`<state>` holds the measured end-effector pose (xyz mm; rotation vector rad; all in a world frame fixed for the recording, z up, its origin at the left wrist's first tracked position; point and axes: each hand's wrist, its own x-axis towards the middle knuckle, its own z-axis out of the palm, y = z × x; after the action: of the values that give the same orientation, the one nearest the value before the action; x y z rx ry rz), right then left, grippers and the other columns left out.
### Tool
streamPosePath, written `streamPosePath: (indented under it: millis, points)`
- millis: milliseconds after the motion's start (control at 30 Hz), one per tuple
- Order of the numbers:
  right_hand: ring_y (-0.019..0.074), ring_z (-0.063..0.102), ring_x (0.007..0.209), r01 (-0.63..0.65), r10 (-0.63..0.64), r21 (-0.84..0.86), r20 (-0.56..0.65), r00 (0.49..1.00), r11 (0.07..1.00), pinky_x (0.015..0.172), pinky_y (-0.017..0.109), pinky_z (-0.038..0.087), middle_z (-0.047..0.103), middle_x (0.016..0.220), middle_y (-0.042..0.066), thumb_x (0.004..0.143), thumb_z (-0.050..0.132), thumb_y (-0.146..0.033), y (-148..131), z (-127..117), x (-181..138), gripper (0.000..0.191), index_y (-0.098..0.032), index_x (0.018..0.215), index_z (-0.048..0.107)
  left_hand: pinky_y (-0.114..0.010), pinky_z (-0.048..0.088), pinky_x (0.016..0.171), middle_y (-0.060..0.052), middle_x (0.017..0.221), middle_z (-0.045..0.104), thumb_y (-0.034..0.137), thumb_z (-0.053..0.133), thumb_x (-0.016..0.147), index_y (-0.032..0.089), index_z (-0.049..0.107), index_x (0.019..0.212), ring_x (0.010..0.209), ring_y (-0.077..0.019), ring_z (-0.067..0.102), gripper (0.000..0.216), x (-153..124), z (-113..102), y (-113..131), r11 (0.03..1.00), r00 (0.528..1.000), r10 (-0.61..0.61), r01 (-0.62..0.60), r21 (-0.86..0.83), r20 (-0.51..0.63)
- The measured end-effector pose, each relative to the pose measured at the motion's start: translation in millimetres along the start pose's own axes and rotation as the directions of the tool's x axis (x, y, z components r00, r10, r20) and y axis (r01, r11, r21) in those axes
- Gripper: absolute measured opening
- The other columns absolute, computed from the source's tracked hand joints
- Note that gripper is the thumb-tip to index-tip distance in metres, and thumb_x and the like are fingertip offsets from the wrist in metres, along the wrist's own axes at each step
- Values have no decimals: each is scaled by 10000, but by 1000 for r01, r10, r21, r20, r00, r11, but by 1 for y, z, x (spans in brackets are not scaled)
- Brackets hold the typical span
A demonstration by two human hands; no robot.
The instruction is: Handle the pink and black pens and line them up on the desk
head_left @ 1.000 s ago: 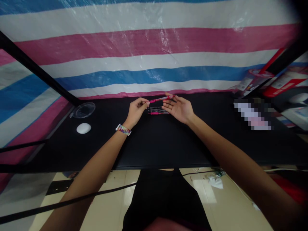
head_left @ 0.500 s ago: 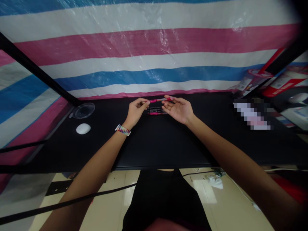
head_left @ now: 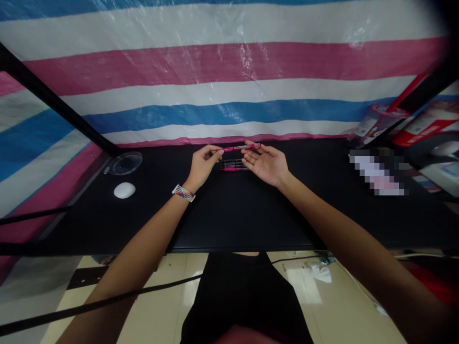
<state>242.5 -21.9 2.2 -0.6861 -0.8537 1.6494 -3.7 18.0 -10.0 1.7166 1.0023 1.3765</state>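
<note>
A slim pen [head_left: 239,147] with a pink grip and clear barrel is held level between my two hands. My left hand [head_left: 205,165], with a woven band on its wrist, pinches the pen's left end between thumb and fingertips. The palm of my right hand [head_left: 268,165] faces up, with the pen's right end held at its thumb and index finger and the other fingers loosely curled. Several more pens [head_left: 232,166], dark ones and a pink one, lie side by side on the black table [head_left: 236,215] just below. My right fingers partly cover their right ends.
A white rounded object [head_left: 124,190] and a clear round lid [head_left: 125,163] lie at the left. A clear tub [head_left: 369,125] stands at the back right near a blurred-out item [head_left: 378,174]. Striped sheeting [head_left: 215,91] hangs behind the table; a dark strap [head_left: 154,286] crosses in front.
My hands and the pen stay almost where they were. The pen's left end looks very slightly lower, and the view has shifted a touch.
</note>
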Motion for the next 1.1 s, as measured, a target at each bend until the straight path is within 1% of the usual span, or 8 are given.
streamPosePath:
  millis: [133, 300, 367, 500, 667, 767, 933, 1100]
  points:
    - [318, 660, 1367, -20, 20, -3, 34, 999, 1000, 1239, 510, 522, 807, 1241, 112, 902, 637, -533, 1, -2, 0, 441, -247, 1203, 783, -345, 608, 791, -37, 836, 769, 383, 796, 937, 244, 817, 990, 776, -166, 703, 150, 0, -1, 0, 1000, 1000, 10, -10, -5, -8]
    - [305, 693, 1302, -1, 1, 37, 5, 1000, 999, 1264, 494, 497, 823, 1074, 100, 857, 674, -440, 1, -2, 1, 370, -242, 1141, 805, -355, 606, 799, -39, 834, 766, 397, 794, 937, 249, 813, 995, 776, -173, 699, 160, -2, 1, 1, 1000, 1000, 15, -15, 7, 14]
    - [318, 700, 1289, 12, -11, 33, -16, 1000, 999, 1256, 525, 504, 823, 1037, 102, 845, 677, -425, 0, 0, 1, 347, -244, 1109, 810, -348, 605, 798, -37, 831, 761, 384, 793, 937, 244, 812, 999, 773, -168, 696, 154, -3, 2, 2, 1000, 1000, 13, -13, 2, 13]
    - [343, 693, 1305, 16, -16, -1, -15, 1000, 1000, 1229, 584, 523, 828, 1077, 112, 860, 682, -465, 0, 1, 0, 372, -251, 1137, 807, -330, 601, 785, -33, 821, 756, 364, 804, 929, 230, 814, 989, 765, -159, 693, 147, -3, 3, 3, 1000, 1000, 12, -12, -13, 2]
    - [347, 691, 1316, 37, -37, 4, -9, 999, 999, 1229, 593, 522, 830, 1066, 114, 863, 694, -457, 2, 0, 1, 363, -247, 1138, 804, -330, 608, 796, -35, 834, 762, 401, 804, 934, 222, 806, 1004, 766, -160, 697, 192, -3, 2, 3, 1000, 1000, 8, -8, -5, 8]
    - [330, 699, 1301, 39, -39, 29, 6, 999, 999, 1242, 566, 520, 827, 1067, 108, 881, 698, -452, 2, 2, 1, 349, -248, 1145, 800, -337, 611, 793, -31, 827, 759, 367, 796, 940, 238, 807, 996, 764, -161, 700, 140, -2, 3, 1, 1000, 1000, 1, -1, -10, 6]
    - [341, 705, 1276, 30, -30, 38, 13, 999, 999, 1223, 577, 538, 821, 1082, 115, 878, 700, -538, 0, 4, 0, 420, -253, 1175, 780, -333, 610, 784, -25, 819, 752, 321, 803, 940, 239, 816, 988, 755, -153, 698, 96, -2, 4, 0, 999, 1000, 16, -16, -29, -1]
    - [341, 707, 1280, 58, -58, 11, -14, 998, 998, 1228, 578, 534, 821, 1037, 117, 853, 717, -498, 3, 0, 2, 393, -240, 1141, 786, -335, 605, 788, -32, 865, 784, 327, 830, 935, 239, 821, 1016, 773, -158, 714, 119, -4, 4, 0, 998, 999, 47, -46, -38, 19]
